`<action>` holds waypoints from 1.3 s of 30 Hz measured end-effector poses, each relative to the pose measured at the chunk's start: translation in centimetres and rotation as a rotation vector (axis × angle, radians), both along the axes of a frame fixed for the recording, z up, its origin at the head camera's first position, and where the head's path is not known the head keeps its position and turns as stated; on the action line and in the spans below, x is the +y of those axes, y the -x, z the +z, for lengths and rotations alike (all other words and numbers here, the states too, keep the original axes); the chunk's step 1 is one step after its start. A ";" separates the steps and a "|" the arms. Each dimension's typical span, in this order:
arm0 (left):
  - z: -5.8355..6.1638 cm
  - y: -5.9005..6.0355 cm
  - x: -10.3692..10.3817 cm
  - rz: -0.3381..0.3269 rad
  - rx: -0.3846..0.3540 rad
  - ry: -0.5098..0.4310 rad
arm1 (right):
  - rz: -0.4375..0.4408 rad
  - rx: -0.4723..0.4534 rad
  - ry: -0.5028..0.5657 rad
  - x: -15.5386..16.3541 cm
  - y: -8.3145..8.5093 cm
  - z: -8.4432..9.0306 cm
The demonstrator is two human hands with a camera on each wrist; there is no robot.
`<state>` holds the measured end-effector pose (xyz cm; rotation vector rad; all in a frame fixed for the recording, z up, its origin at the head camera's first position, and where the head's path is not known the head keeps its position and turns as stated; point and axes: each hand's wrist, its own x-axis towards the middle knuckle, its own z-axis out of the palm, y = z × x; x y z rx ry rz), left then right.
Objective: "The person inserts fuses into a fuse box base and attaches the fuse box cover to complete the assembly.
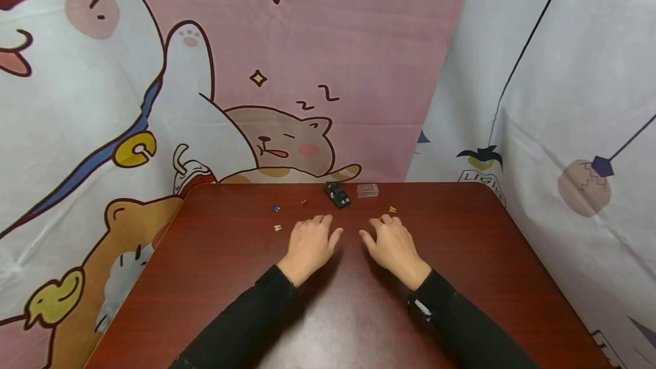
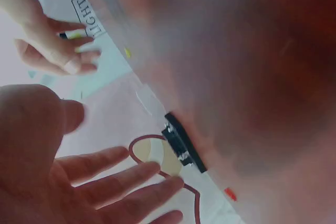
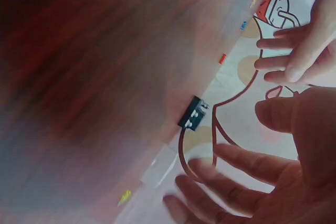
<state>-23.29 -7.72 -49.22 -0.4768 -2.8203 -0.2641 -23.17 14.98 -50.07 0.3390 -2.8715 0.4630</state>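
Note:
Both hands lie palm down on the dark red-brown table (image 1: 230, 278), fingers relaxed and spread, holding nothing. My left hand (image 1: 311, 242) and right hand (image 1: 393, 244) sit side by side just short of a small black block (image 1: 336, 195). A clear plastic cover (image 1: 367, 190) lies right of the block. Tiny pieces are scattered about: a blue one (image 1: 275, 208), a red one (image 1: 304, 203), a pale one (image 1: 277, 228) near the left hand, and a yellow one (image 1: 392, 209) at the right hand's fingertips. The left wrist view shows the block (image 2: 182, 142) beyond my left fingers (image 2: 121, 182); in the right wrist view the block (image 3: 193, 114) lies beyond my right fingers (image 3: 247, 166).
Cartoon-printed cloth (image 1: 205, 73) hangs behind the table and along its right side (image 1: 564, 130). The table's far edge runs just behind the block. Black sleeves cover both forearms.

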 end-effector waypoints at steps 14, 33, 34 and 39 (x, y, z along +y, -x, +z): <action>2.7 12.0 0.2 -0.069 -0.122 0.167 | -0.014 -0.100 0.096 -2.5 6.2 2.4; 2.5 18.1 1.4 -0.113 -0.330 0.366 | -0.148 -0.221 0.051 -6.2 11.3 1.0; 2.4 18.2 1.4 -0.114 -0.338 0.374 | -0.159 -0.233 0.048 -6.4 11.5 0.8; 2.2 18.4 1.6 -0.107 -0.363 0.400 | -0.198 -0.282 0.052 -7.4 12.2 -0.5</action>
